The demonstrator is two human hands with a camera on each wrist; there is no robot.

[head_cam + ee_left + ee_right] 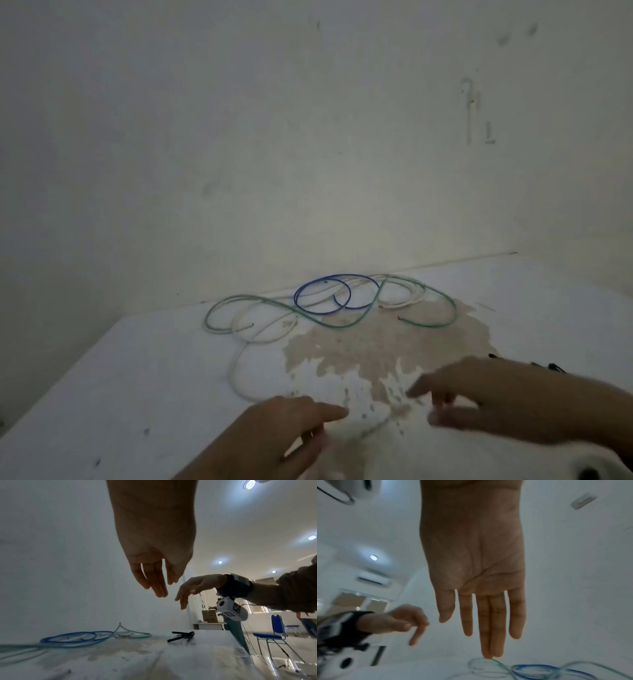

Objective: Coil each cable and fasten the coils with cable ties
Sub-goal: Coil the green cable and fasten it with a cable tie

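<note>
Both hands, left hand (274,431) and right hand (479,401), are hovering with fingers loose and empty near the table's front edge; coiling is not begun, so next is reaching the white cable (239,373).

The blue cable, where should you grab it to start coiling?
Probably pinch a free end of the blue cable from above, reaching past the brown stain. It already lies in loose loops, crossed by the green cable, so lift an end clear first.
</note>
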